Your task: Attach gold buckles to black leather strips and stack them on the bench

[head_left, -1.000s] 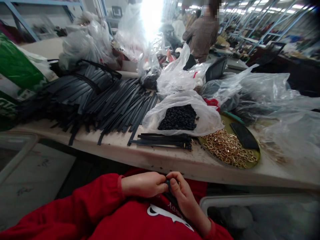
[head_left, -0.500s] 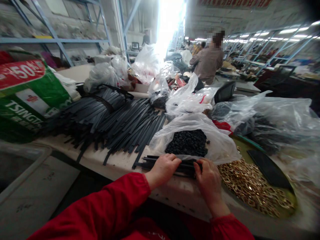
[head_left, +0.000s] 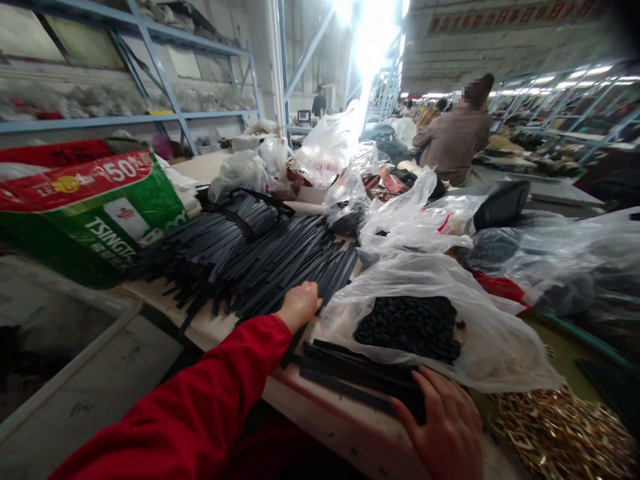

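My left hand (head_left: 299, 305), in a red sleeve, reaches forward onto the near end of a big heap of long black straps (head_left: 250, 257); its fingers curl down on the strap ends, and what they grip is hidden. My right hand (head_left: 447, 427) lies with fingers spread on the right end of a small bundle of black straps (head_left: 350, 373) at the table's front edge. Just behind that bundle, an open clear plastic bag (head_left: 480, 347) holds small black pieces (head_left: 407, 327).
A dish of gold metal buckles (head_left: 560, 433) sits at the right front. A green and red sack (head_left: 95, 213) lies at the left. More plastic bags (head_left: 415, 220) crowd the table's back. A person in brown (head_left: 453, 143) stands beyond. Grey bins sit below left.
Both hands rose from my lap to the small strap bundle; then my left hand moved forward and left to the big strap heap while my right stayed on the bundle's end.
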Tool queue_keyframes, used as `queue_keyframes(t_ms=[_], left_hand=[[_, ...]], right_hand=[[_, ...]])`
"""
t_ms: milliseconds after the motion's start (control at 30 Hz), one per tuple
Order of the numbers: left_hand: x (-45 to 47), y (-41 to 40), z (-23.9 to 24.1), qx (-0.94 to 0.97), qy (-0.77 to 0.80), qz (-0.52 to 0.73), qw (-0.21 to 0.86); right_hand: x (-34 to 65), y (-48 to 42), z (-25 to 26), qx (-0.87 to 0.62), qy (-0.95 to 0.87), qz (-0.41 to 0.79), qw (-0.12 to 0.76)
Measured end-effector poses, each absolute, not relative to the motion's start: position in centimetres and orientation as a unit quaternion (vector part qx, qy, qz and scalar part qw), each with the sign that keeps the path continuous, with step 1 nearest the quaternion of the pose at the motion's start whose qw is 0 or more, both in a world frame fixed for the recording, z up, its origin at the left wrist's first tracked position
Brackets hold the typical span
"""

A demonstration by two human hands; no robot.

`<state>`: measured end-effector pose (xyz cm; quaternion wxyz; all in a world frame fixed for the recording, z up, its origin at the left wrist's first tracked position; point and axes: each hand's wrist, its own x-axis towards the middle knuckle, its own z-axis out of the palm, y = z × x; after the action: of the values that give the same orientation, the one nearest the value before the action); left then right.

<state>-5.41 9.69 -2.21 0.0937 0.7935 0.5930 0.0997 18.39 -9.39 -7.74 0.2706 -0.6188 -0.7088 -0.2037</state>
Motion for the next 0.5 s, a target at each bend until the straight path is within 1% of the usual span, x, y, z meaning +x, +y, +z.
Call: queue_keyframes(t_ms=[100, 167, 267, 333, 367, 433, 467, 500], left_hand=[[-4.8, 10.1, -3.0, 0.782, 0.604, 0.111, 0.108], [-5.0, 9.8, -2.8, 0.772, 0.610, 0.134, 0.118], [-6.2, 8.7, -1.0, 0.761, 0.609, 0.183, 0.128], [-7.0, 7.3, 0.8, 0.748, 0.601, 0.238, 0.149], [-7.3, 6.3, 1.7, 0.737, 0.592, 0.276, 0.178], [-7.6, 3.6, 3.4, 0.656, 0.533, 0.411, 0.341], [-7.7, 2.1, 4.2, 0.626, 0.483, 0.436, 0.429], [-7.8, 0.4, 4.8, 0.609, 0.436, 0.446, 0.491]], right_hand=[[17.4, -9.8, -7.4, -0.583, -0.747, -0.194, 0.254], [17.0, -10.1, -7.2, -0.581, -0.751, -0.188, 0.249], [16.4, -10.5, -6.4, -0.593, -0.745, -0.162, 0.260], [15.7, -11.0, -5.6, -0.602, -0.735, -0.123, 0.287], [15.3, -11.3, -5.1, -0.610, -0.725, -0.088, 0.308], [14.2, -11.9, -4.2, -0.635, -0.684, 0.025, 0.359], [13.7, -12.2, -3.8, -0.645, -0.649, 0.105, 0.390], [13.2, -12.5, -3.4, -0.648, -0.602, 0.197, 0.421]])
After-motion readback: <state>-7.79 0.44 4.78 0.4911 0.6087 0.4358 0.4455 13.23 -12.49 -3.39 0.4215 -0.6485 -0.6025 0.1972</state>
